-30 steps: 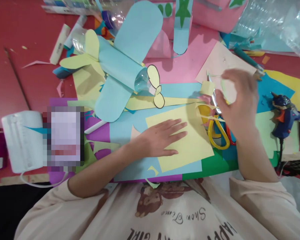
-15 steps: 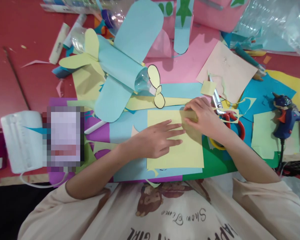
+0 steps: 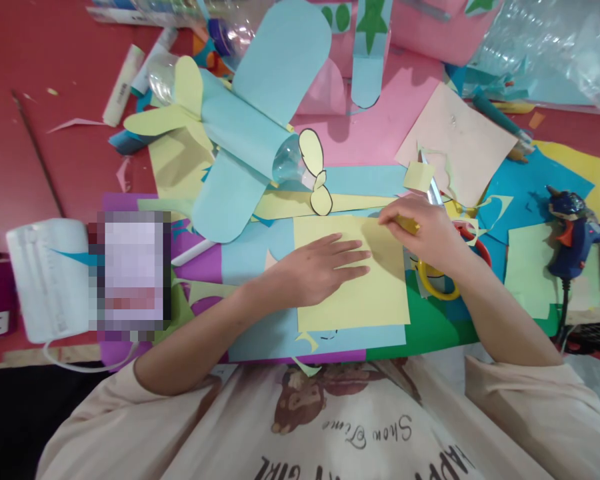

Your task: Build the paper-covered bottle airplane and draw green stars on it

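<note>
A square sheet of pale yellow paper [image 3: 350,307] lies in front of me, on top of light blue paper. My left hand [image 3: 325,267] rests flat on the sheet, its fingers stretched to the right. Over the sheet's upper right part, my right hand [image 3: 420,230] is closed around a slim yellow thing, seemingly a pencil [image 3: 409,225], mostly hidden by the fingers. Scissors [image 3: 443,293] with red and yellow handles lie partly under my right wrist. Beyond the sheet is a plastic bottle wrapped in blue paper [image 3: 240,123], with wings, a yellow tail and a yellow propeller.
On the left lie a blurred-out phone [image 3: 135,267], a white case-like object [image 3: 50,280] with a cable, and markers [image 3: 123,87]. A blue glue gun [image 3: 573,233] is at the right. Coloured paper and scraps cover much of the red table [image 3: 10,160]; clear plastic [image 3: 545,47] sits far right.
My right hand has shifted right, and the yellow thing in it shows more clearly. The yellow sheet has slid slightly away from me, uncovering more black marks on the blue paper.
</note>
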The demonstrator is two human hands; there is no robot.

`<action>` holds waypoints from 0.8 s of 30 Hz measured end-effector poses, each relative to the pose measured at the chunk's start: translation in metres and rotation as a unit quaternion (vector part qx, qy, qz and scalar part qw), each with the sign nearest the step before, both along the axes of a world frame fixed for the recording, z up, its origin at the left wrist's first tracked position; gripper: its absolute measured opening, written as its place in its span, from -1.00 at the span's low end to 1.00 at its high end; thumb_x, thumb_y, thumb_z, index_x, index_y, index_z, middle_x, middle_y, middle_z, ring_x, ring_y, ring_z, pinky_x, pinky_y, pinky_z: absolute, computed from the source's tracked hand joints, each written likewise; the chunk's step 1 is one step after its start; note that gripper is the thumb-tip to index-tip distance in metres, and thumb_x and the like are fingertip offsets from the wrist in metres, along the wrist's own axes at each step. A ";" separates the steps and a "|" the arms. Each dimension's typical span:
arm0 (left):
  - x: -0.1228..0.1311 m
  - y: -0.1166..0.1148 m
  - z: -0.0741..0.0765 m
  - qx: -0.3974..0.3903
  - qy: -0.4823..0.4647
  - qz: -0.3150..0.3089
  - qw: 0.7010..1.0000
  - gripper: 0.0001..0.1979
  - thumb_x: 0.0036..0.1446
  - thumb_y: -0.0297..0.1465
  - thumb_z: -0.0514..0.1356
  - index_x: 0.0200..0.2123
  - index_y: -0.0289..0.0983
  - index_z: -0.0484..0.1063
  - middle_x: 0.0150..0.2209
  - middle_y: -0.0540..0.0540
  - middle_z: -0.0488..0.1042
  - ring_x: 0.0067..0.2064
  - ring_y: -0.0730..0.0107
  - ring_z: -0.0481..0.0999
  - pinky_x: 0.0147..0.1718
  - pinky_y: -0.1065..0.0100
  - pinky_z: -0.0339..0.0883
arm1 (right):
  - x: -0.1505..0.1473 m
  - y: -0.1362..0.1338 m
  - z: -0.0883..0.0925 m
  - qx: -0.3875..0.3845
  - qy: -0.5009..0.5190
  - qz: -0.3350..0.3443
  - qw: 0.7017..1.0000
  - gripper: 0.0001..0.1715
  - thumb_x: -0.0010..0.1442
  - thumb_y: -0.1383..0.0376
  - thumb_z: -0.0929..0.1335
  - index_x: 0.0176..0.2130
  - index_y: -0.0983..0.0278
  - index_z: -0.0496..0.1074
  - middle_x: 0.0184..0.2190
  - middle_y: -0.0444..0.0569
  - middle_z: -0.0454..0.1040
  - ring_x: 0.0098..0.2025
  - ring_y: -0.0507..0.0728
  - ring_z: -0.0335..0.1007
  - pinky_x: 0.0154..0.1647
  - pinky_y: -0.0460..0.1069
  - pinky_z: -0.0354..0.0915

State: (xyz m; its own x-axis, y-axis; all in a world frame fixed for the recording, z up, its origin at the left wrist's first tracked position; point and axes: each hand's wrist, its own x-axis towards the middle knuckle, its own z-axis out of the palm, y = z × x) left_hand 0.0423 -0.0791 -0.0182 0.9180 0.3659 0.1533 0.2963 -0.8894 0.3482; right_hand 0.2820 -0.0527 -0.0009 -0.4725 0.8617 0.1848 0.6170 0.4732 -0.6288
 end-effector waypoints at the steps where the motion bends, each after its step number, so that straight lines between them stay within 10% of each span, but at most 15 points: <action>1: 0.000 0.001 0.000 0.002 -0.004 0.003 1.000 -0.62 0.29 -0.54 -0.04 0.11 -0.27 0.34 0.20 -0.08 0.34 0.26 0.26 0.27 0.23 0.09 0.21 | 0.001 0.000 0.001 -0.007 0.003 -0.001 1.000 -0.84 0.15 0.45 0.28 -0.35 0.22 0.41 -0.38 -0.10 0.54 -0.28 0.12 0.40 -0.04 0.13 0.27; 10: -0.004 0.004 -0.003 0.026 -0.038 0.063 0.997 -0.63 0.28 -0.35 0.09 0.12 -0.31 0.33 0.18 -0.24 0.34 0.21 0.15 0.32 0.16 0.11 0.28 | 0.004 0.003 0.007 -0.019 0.000 0.021 1.000 -0.76 0.16 0.44 0.28 -0.26 0.24 0.52 -0.34 -0.04 0.58 -0.27 0.14 0.44 -0.12 0.12 0.32; 17: -0.006 0.004 -0.003 0.045 -0.016 0.141 0.989 -0.42 0.21 -0.10 0.12 0.21 -0.25 0.21 0.32 -0.34 0.06 0.36 0.00 -0.01 0.26 -0.08 -0.02 | 0.006 0.004 0.005 -0.030 0.007 0.013 0.999 -0.77 0.14 0.44 0.29 -0.29 0.24 0.52 -0.32 -0.02 0.58 -0.21 0.17 0.45 -0.10 0.13 0.34; 24: -0.005 0.004 0.000 0.052 -0.005 0.151 0.987 -0.48 0.22 -0.10 0.10 0.11 -0.32 0.30 0.22 -0.32 0.27 0.26 0.02 0.20 0.19 0.01 0.11 | 0.006 0.004 0.006 -0.019 -0.020 0.014 1.000 -0.75 0.13 0.44 0.26 -0.28 0.22 0.50 -0.29 -0.04 0.57 -0.19 0.17 0.45 -0.09 0.13 0.35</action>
